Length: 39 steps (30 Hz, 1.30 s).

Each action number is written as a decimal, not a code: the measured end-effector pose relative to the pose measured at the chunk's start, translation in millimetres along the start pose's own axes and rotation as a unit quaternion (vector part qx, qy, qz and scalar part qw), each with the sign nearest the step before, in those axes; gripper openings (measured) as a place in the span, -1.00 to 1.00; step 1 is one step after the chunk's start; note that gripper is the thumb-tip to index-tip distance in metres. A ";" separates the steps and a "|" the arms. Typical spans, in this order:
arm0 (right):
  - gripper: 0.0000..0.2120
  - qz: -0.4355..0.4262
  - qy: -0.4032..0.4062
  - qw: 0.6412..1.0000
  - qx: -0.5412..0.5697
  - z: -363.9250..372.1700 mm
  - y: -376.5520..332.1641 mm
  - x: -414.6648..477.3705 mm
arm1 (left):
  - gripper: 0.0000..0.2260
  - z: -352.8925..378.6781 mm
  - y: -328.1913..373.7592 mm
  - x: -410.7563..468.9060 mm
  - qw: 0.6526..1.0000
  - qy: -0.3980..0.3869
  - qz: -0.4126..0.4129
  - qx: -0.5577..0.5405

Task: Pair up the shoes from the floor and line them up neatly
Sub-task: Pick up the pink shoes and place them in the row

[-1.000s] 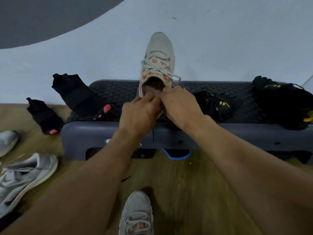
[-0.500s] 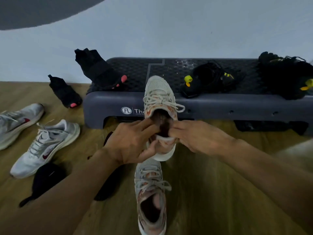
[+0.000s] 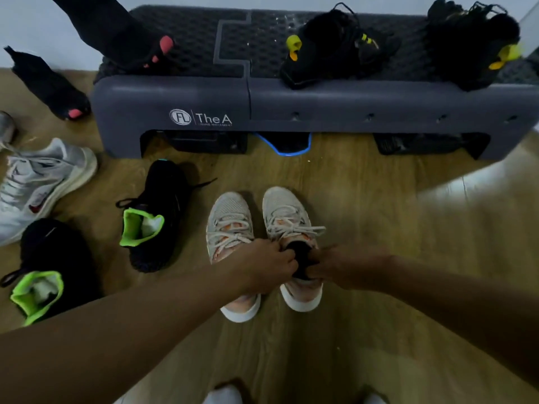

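Note:
Two beige sneakers with orange accents stand side by side on the wooden floor, toes toward the step platform. My left hand (image 3: pixel 264 268) and my right hand (image 3: pixel 338 268) both grip the collar of the right beige sneaker (image 3: pixel 287 220). The left beige sneaker (image 3: pixel 230 220) lies right beside it, partly under my left wrist. Two black shoes with neon green collars (image 3: pixel 159 211) (image 3: pixel 46 263) lie to the left, and a white sneaker (image 3: pixel 38 185) further left.
A dark grey step platform (image 3: pixel 180 100) stands against the wall. On it lie a black shoe with pink tips (image 3: pixel 116 33) and two black shoes with yellow accents (image 3: pixel 335 48) (image 3: pixel 472 42). Another black, pink-tipped shoe (image 3: pixel 49 83) lies on the floor at left.
Both hands have carried the beige sneaker from the platform down to the floor and set it beside its mate. The view has tilted downward.

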State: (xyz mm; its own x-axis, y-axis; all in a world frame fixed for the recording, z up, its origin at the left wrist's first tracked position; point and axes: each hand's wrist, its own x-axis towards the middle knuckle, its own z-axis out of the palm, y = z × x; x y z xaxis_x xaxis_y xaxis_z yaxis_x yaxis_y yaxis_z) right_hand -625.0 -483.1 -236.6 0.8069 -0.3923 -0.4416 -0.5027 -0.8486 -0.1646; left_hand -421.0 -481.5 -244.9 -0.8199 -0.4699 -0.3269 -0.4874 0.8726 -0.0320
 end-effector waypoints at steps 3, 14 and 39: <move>-0.65 0.015 0.008 0.999 0.047 2.2 -1.9 10.6 | -0.76 7.2 -5.1 -11.2 1.000 0.010 0.011 0.010; -0.68 0.075 0.033 0.997 0.014 -19.7 -20.6 35.2 | -0.61 9.3 -22.4 -79.8 0.973 0.157 -0.149 -0.082; -0.78 0.284 0.012 0.924 0.256 -182.7 -99.1 -72.4 | -0.79 -195.7 21.6 -90.6 0.774 -0.238 -0.268 -0.522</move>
State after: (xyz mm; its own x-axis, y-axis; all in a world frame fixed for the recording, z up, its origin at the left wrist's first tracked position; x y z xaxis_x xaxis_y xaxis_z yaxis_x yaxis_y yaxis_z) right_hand -576.9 -435.4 -27.1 0.3710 -0.7363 -0.5659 -0.9231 -0.2259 -0.3113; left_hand -416.1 -446.1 -31.2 -0.3330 -0.4088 -0.8497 -0.9002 -0.1302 0.4155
